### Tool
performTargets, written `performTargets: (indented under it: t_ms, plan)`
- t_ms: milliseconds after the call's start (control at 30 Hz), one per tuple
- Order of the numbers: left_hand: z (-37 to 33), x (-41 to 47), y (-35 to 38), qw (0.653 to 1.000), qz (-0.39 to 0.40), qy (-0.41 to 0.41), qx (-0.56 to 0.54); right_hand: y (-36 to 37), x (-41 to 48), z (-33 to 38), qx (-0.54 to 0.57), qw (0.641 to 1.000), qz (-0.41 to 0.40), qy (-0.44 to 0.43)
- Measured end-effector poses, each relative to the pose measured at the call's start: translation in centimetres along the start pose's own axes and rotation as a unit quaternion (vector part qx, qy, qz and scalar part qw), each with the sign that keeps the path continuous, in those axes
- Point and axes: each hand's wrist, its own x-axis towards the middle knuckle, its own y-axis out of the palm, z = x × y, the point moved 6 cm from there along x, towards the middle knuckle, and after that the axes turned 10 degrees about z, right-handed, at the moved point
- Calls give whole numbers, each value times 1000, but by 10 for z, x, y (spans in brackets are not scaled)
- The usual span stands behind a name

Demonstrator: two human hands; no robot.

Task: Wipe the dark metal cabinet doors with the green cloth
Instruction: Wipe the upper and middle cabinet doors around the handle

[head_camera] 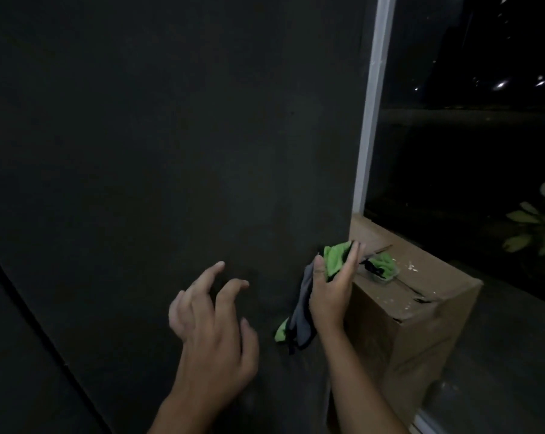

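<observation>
The dark metal cabinet door (171, 136) fills most of the view, a flat, matte, nearly black surface in very dim light. At its lower left a thin dark seam (30, 314) runs diagonally, with another dark panel beyond it.

In front of the door's lower middle is the left hand (214, 333), fingers spread apart and loosely bent, holding nothing; whether the fingertips touch the metal cannot be told.

At the door's lower right edge the right hand (330, 296) grips the green cloth (335, 258), thumb and fingers clamped round a bunched upper part. The rest of the cloth, showing a grey side and a green corner, hangs down below the hand against the door's edge.

Just right of the door stands a brown cardboard box (421, 324), its top speckled with pale flecks. On that top, near the right hand, lies a small green and black item (382, 266), too blurred to identify.

Above the box a white window frame (372, 104) rises along the door's right side. Beyond it the dark window glass (468, 151) shows a few small lights, and pale green plant leaves (534, 227) sit at the far right.
</observation>
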Motion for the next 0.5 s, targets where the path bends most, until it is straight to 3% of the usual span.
performTargets:
  t_ms: [100, 300, 433, 500]
  plan:
    - [-4, 5, 16, 1000, 26, 3, -2, -6, -14, -34, 23, 996, -25, 82]
    - [-13, 18, 42, 996, 76, 6, 44, -9, -35, -69, 13, 991, -35, 128]
    - [-18, 23, 57, 992, 108, 20, 63, -14, -26, -45, 81, 989, -71, 101]
    - [-19, 25, 61, 991, 117, 27, 65, -11, -8, -12, 92, 994, -49, 22]
